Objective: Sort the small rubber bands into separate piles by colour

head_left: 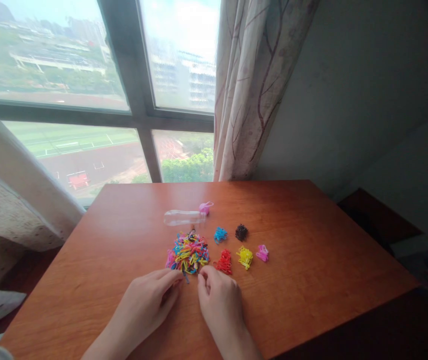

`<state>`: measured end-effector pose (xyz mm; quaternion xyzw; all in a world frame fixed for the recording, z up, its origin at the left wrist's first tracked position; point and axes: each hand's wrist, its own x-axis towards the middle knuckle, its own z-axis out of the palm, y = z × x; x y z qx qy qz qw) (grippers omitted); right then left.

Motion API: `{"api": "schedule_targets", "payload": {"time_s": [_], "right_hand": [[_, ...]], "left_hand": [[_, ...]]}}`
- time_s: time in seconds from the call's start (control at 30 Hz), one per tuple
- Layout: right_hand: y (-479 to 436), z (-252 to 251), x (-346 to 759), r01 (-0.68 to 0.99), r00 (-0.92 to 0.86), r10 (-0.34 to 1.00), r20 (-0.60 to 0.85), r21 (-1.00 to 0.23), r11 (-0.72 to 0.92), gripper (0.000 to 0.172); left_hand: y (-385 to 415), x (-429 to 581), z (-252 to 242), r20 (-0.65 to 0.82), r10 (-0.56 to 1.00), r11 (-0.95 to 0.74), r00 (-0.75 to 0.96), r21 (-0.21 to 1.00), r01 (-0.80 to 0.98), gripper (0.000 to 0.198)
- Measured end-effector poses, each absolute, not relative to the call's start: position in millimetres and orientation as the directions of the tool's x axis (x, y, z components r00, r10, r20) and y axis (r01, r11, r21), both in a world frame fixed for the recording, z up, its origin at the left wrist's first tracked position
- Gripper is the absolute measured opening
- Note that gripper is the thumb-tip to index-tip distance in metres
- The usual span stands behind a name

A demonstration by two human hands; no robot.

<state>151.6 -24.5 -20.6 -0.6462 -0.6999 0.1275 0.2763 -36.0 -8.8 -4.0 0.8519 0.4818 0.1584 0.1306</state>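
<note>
A mixed pile of small coloured rubber bands (pixel 188 252) lies on the wooden table (pixel 311 270). My left hand (pixel 148 302) and my right hand (pixel 217 300) rest at the pile's near edge, fingers curled and pinched at the bands; what they hold is too small to name. To the right sit small sorted heaps: blue (pixel 220 234), black (pixel 241 232), red (pixel 224 261), yellow (pixel 245 257) and pink (pixel 262 253). A clear plastic bottle (pixel 184 217) lies on its side behind the pile, with a pink cap (pixel 205 207) at its right end.
A window (pixel 124 90) with a dark frame stands behind the table. A patterned curtain (pixel 253 85) hangs at the right of it, another curtain (pixel 7 200) at the left. A dark piece of furniture (pixel 379 220) sits beyond the table's right edge.
</note>
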Motion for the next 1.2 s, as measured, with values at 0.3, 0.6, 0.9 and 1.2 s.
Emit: {"api": "schedule_targets", "payload": {"time_s": [0.3, 0.6, 0.9, 1.2], "right_hand": [[-17.0, -9.4, 189.7, 0.772, 0.040, 0.947, 0.318, -0.611, 0.172, 0.021], [39.7, 6.4, 267.9, 0.935, 0.105, 0.981, 0.161, -0.352, -0.043, 0.017], [58.0, 7.2, 269.0, 0.963, 0.083, 0.988, 0.130, -0.266, -0.046, 0.014], [49.1, 10.8, 267.4, 0.956, 0.094, 0.979, 0.179, -0.290, -0.039, 0.017]], "left_hand": [[-10.1, -35.2, -8.7, 0.159, 0.855, -0.514, 0.493, 0.378, 0.770, 0.024], [-12.3, -33.4, -7.6, 0.148, 0.853, -0.517, 0.501, 0.367, 0.773, 0.023], [-12.7, -31.5, -4.9, 0.177, 0.845, -0.531, 0.504, 0.381, 0.757, 0.023], [-11.9, -30.1, -1.8, 0.187, 0.846, -0.532, 0.500, 0.374, 0.760, 0.025]]}}
